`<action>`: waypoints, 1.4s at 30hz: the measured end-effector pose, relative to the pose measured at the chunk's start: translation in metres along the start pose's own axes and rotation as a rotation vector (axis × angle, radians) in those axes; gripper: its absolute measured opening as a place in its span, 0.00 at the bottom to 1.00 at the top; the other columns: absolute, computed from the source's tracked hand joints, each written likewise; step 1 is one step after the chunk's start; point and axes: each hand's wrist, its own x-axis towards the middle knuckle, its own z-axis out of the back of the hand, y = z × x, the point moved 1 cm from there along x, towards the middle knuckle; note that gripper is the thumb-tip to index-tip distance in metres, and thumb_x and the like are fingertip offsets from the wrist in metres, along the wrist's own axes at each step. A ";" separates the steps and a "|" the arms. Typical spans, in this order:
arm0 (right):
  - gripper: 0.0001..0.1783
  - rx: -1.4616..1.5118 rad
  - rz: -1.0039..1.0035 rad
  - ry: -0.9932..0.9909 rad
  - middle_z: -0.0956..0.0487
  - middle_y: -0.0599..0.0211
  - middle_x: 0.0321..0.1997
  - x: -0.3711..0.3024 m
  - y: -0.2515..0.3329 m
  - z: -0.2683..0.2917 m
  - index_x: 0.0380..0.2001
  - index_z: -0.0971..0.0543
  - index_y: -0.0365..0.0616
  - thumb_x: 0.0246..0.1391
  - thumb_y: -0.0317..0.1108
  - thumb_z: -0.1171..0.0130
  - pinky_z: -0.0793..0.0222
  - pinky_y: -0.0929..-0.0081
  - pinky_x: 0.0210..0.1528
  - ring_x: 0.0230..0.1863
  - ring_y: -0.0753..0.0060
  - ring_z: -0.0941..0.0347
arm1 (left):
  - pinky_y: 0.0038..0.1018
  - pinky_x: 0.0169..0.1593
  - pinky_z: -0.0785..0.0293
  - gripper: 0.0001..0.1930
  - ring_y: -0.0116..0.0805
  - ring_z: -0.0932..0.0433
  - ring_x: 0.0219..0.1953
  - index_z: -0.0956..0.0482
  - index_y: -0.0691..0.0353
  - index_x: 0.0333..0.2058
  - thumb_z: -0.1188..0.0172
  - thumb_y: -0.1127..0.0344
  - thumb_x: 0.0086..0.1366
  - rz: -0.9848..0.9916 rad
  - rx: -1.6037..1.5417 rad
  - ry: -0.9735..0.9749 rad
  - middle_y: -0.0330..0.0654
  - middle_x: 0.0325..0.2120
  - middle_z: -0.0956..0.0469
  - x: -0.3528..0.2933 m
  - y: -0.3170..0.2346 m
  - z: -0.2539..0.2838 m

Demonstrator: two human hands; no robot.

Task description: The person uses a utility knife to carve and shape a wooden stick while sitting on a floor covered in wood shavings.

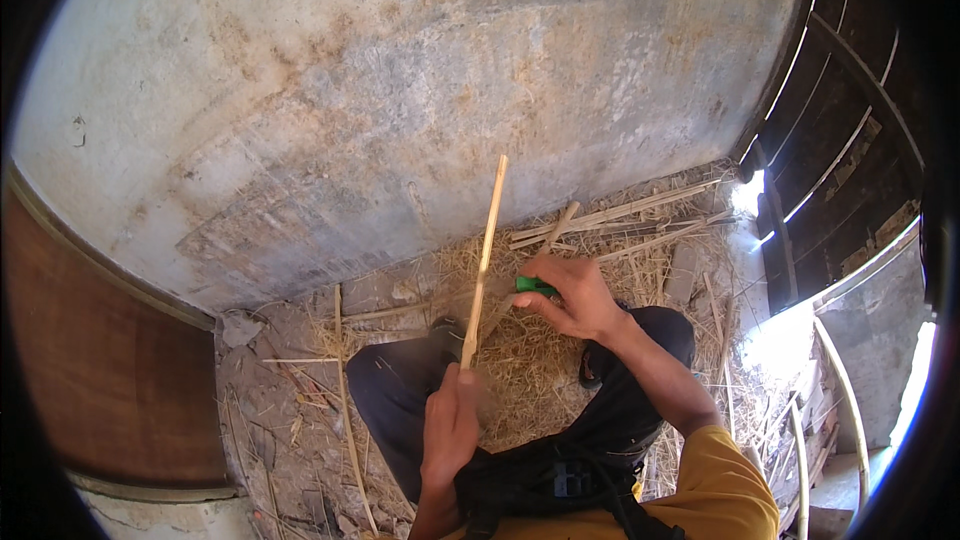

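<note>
My left hand (452,425) is closed round the lower end of a pale split-bamboo stick (488,245), which points up and slightly right in front of the wall. To the right of the stick, my right hand (580,305) grips a green-handled knife (537,286), its thumb and fingers wrapped about the handle. The blade is smeared by motion near the stick, so I cannot tell whether it touches. Both hands are above my bent knees in dark trousers (385,390).
A stained plaster wall (430,100) rises ahead. Straw-like shavings (535,370) cover the floor between my feet. Several bamboo strips (630,208) lie along the wall's foot. A brown wooden panel (110,350) stands at left, dark slatted boards (840,130) at upper right.
</note>
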 end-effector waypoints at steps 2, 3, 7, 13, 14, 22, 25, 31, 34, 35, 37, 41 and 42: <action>0.17 0.010 0.035 0.033 0.16 0.61 0.35 0.000 0.004 -0.003 0.42 0.17 0.44 0.62 0.45 0.28 0.25 0.60 0.30 0.30 0.52 0.17 | 0.24 0.30 0.47 0.22 0.18 0.44 0.25 0.26 0.64 0.39 0.60 0.53 0.86 0.010 -0.048 -0.002 0.28 0.23 0.40 0.001 0.005 0.002; 0.17 0.009 0.046 0.040 0.16 0.61 0.35 0.000 0.005 -0.004 0.42 0.17 0.45 0.62 0.46 0.28 0.25 0.61 0.30 0.30 0.53 0.17 | 0.24 0.29 0.48 0.23 0.18 0.45 0.25 0.25 0.63 0.39 0.60 0.52 0.86 0.012 -0.070 0.002 0.28 0.23 0.40 0.001 0.006 0.002; 0.17 -0.007 0.077 0.061 0.15 0.62 0.34 -0.001 0.008 -0.009 0.41 0.16 0.45 0.58 0.46 0.26 0.24 0.61 0.31 0.30 0.54 0.17 | 0.22 0.27 0.49 0.24 0.16 0.45 0.24 0.24 0.63 0.39 0.59 0.50 0.86 0.023 -0.139 0.006 0.26 0.23 0.39 0.003 0.006 0.003; 0.19 -0.013 0.089 0.085 0.15 0.63 0.33 -0.003 0.007 -0.014 0.41 0.15 0.46 0.56 0.47 0.24 0.24 0.62 0.31 0.30 0.55 0.17 | 0.20 0.27 0.48 0.20 0.15 0.43 0.24 0.24 0.62 0.39 0.53 0.52 0.85 -0.003 -0.127 -0.020 0.26 0.23 0.37 0.005 0.004 0.002; 0.19 -0.013 0.100 0.082 0.15 0.63 0.33 -0.003 0.007 -0.015 0.41 0.15 0.46 0.56 0.47 0.24 0.24 0.62 0.31 0.30 0.55 0.17 | 0.20 0.27 0.48 0.19 0.14 0.43 0.24 0.24 0.62 0.39 0.52 0.53 0.84 -0.003 -0.128 -0.025 0.26 0.23 0.37 0.004 0.003 0.002; 0.18 -0.021 0.116 0.092 0.16 0.64 0.32 -0.003 0.009 -0.015 0.42 0.15 0.46 0.58 0.48 0.26 0.24 0.61 0.29 0.28 0.55 0.17 | 0.21 0.29 0.43 0.16 0.15 0.39 0.26 0.25 0.64 0.37 0.47 0.58 0.82 -0.002 -0.152 -0.054 0.28 0.22 0.34 0.006 0.005 0.003; 0.18 -0.021 0.124 0.076 0.15 0.64 0.32 -0.003 0.009 -0.015 0.43 0.15 0.47 0.59 0.49 0.27 0.24 0.61 0.28 0.27 0.55 0.17 | 0.20 0.28 0.46 0.17 0.15 0.41 0.26 0.26 0.62 0.35 0.47 0.56 0.83 -0.020 -0.134 -0.068 0.27 0.23 0.36 0.006 0.002 0.003; 0.17 -0.062 0.124 0.025 0.14 0.64 0.33 -0.002 0.014 -0.011 0.41 0.13 0.48 0.58 0.48 0.26 0.23 0.63 0.27 0.27 0.57 0.17 | 0.23 0.29 0.46 0.18 0.16 0.41 0.26 0.27 0.62 0.32 0.47 0.57 0.82 -0.032 -0.061 -0.097 0.27 0.22 0.36 0.007 0.002 0.002; 0.17 -0.090 0.117 0.003 0.13 0.65 0.32 -0.003 0.018 -0.010 0.40 0.13 0.48 0.57 0.48 0.26 0.24 0.64 0.27 0.27 0.58 0.17 | 0.25 0.27 0.45 0.16 0.17 0.40 0.24 0.26 0.65 0.34 0.45 0.60 0.80 -0.067 -0.052 -0.122 0.31 0.18 0.36 0.007 0.003 0.001; 0.17 -0.098 0.116 -0.009 0.13 0.66 0.32 -0.002 0.019 -0.010 0.40 0.13 0.48 0.57 0.48 0.26 0.24 0.64 0.27 0.27 0.58 0.16 | 0.26 0.25 0.44 0.15 0.17 0.40 0.23 0.26 0.66 0.35 0.43 0.61 0.80 -0.084 -0.050 -0.132 0.33 0.16 0.36 0.007 0.003 0.001; 0.17 -0.102 0.079 -0.023 0.14 0.66 0.30 -0.001 0.017 -0.006 0.39 0.13 0.47 0.54 0.47 0.23 0.24 0.65 0.28 0.26 0.58 0.17 | 0.27 0.25 0.44 0.15 0.18 0.40 0.22 0.25 0.66 0.35 0.44 0.60 0.80 -0.073 -0.021 -0.129 0.34 0.16 0.36 0.006 -0.001 0.001; 0.17 -0.103 0.065 -0.057 0.15 0.66 0.28 -0.001 0.018 -0.007 0.39 0.12 0.45 0.53 0.45 0.22 0.24 0.66 0.29 0.26 0.59 0.17 | 0.28 0.25 0.43 0.16 0.18 0.39 0.22 0.25 0.66 0.35 0.44 0.60 0.80 -0.071 0.001 -0.131 0.36 0.15 0.35 0.004 -0.001 0.000; 0.17 -0.115 0.059 -0.062 0.14 0.66 0.29 -0.001 0.017 -0.007 0.38 0.12 0.45 0.53 0.45 0.22 0.23 0.66 0.29 0.26 0.59 0.17 | 0.28 0.25 0.43 0.16 0.18 0.39 0.22 0.25 0.66 0.35 0.44 0.60 0.80 -0.064 -0.002 -0.129 0.36 0.15 0.35 0.004 -0.001 0.000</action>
